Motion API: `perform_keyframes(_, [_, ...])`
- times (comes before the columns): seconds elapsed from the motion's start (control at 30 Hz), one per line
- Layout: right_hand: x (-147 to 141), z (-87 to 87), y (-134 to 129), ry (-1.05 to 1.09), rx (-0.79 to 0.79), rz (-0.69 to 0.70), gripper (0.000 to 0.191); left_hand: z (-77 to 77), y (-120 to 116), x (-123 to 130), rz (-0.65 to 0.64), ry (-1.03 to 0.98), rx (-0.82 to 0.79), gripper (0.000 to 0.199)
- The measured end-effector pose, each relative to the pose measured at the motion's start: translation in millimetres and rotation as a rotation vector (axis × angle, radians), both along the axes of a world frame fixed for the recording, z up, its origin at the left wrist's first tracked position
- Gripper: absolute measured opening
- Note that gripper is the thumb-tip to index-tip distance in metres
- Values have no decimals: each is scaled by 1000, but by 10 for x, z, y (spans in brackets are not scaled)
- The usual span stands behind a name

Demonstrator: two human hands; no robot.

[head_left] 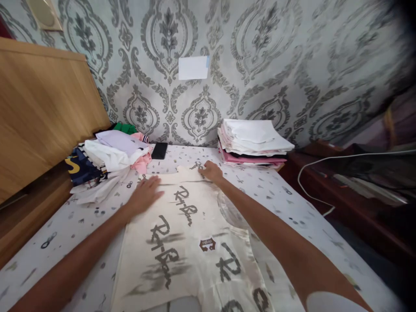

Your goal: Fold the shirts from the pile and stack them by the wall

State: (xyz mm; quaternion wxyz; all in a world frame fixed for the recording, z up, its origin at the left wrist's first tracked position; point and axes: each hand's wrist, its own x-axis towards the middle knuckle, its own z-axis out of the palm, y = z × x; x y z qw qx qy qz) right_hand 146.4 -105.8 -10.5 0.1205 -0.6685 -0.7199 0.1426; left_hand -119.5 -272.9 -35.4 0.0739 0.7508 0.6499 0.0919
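Observation:
A cream garment [182, 255] with dark brush-style lettering and a small brown patch is spread over the patterned sheet in front of me. My left hand [146, 193] lies flat on its far left part, fingers stretched out and holding nothing. At the far edge, my right hand [211, 171] has its fingers closed on the cloth, near a small patch of dark print. Right of the middle, the garment has a curved cut-out beside my right forearm. Its near end runs out of view at the bottom.
A loose heap of clothes [117, 151] lies at the left by a wooden cabinet [48, 108]. Beside the heap is a black phone-like object [159, 151]. A folded stack of clothes [253, 143] stands against the wall. A white cable [302, 173] loops at the right.

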Motion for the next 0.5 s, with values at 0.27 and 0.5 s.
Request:
perform_keyframes(0.27, [110,-46,275,232,-14,124,34,38,256,-436,87,53,209,49])
perform_keyframes(0.5, [129,-104,204,502,240,113,20,336,416,-323,133,157,291,27])
